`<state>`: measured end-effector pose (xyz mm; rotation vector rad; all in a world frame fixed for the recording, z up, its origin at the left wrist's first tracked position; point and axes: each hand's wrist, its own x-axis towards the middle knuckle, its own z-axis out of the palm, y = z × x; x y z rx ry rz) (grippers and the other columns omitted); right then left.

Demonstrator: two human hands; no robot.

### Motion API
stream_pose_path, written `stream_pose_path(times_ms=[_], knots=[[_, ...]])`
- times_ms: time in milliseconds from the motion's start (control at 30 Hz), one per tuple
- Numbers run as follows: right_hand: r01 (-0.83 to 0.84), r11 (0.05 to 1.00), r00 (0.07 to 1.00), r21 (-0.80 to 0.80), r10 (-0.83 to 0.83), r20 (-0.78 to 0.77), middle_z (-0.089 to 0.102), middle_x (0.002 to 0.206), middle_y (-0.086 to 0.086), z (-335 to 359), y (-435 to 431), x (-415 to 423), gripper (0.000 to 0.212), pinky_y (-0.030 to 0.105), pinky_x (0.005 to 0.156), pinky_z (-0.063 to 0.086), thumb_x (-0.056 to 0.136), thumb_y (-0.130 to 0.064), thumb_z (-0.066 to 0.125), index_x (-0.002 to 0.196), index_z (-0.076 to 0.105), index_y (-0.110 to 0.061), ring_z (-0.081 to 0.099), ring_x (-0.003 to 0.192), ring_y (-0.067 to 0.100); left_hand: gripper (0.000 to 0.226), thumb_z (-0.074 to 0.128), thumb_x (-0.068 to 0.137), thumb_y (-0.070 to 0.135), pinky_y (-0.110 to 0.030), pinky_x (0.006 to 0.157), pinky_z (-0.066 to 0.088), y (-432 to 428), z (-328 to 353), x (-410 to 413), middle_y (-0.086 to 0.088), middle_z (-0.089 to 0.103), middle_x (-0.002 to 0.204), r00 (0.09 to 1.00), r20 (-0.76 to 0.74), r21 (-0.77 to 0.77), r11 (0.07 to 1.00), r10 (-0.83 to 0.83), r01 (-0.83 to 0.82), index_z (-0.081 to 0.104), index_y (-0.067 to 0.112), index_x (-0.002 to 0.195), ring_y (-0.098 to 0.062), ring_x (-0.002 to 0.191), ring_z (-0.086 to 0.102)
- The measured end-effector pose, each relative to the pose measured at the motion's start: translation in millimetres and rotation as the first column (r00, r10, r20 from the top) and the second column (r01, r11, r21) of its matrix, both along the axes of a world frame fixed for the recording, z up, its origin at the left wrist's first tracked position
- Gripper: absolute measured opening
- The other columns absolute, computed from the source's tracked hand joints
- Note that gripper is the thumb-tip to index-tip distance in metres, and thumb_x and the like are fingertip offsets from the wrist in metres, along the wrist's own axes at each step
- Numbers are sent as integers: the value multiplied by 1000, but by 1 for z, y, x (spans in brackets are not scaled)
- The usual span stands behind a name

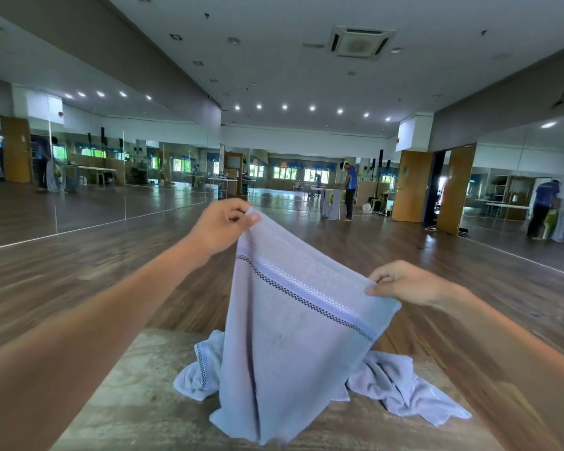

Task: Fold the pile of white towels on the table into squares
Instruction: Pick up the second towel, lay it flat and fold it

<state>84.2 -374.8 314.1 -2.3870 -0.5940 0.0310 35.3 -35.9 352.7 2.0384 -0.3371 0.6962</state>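
Towels of white terry cloth make up the job, and one white towel with a dark checked band (293, 336) hangs between my hands above the worn wooden table (127, 402). My left hand (222, 224) pinches the higher corner between thumb and fingers, closed tight on the cloth, out ahead and up. From there the top edge slopes down to my right hand (401, 283), likewise closed in a pinch on the other corner, lower and nearer to me. The towel's long axis drops straight down, its bottom hem brushing the tabletop. Behind it the crumpled pile of white towels (401, 382) lies at the far edge. I judge the next move needs the corners levelled first, since my left sits higher
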Motion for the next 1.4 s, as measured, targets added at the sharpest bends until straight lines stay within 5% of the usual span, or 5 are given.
stream_pose_path(times_ms=[267,500,667,1033,1400], knots=[[90,976,985,-199,-58,162,70,92,1,62,-12,-8,10,33,76,52,92,-16,60,93,69,-12,66,87,20,14,58,92,25,-29,79,45,24,11,0,8,64,62,995,2,96,991,96,-96,62,12,90,-22,82,62],[272,951,836,-150,-155,527,62,78,-7,140,-7,-26,12,25,65,47,93,-24,58,94,64,-14,63,76,14,13,57,93,24,-22,67,38,36,80,-14,-17,68,79,992,49,75,990,116,-120,59,16,84,-24,77,56],[311,950,722,-24,-219,656,63,72,-1,183,-9,-45,17,23,58,44,91,-27,61,91,65,-11,59,68,17,15,58,93,22,-22,72,41,33,123,-33,18,46,39,979,123,66,983,162,-171,59,8,95,-14,60,45],[230,966,742,116,-251,622,64,89,5,249,-20,-70,10,27,72,47,93,-13,56,100,63,-12,60,78,16,9,61,91,24,-32,88,41,34,201,-54,0,64,108,983,79,90,981,167,-174,67,19,95,-18,104,55],[332,920,871,-207,-215,442,64,104,4,171,-24,-19,12,19,68,41,92,-12,57,99,66,-11,58,93,15,16,63,85,9,-25,81,48,11,117,-1,0,67,87,955,-32,367,892,294,-262,67,18,73,-14,84,59]])
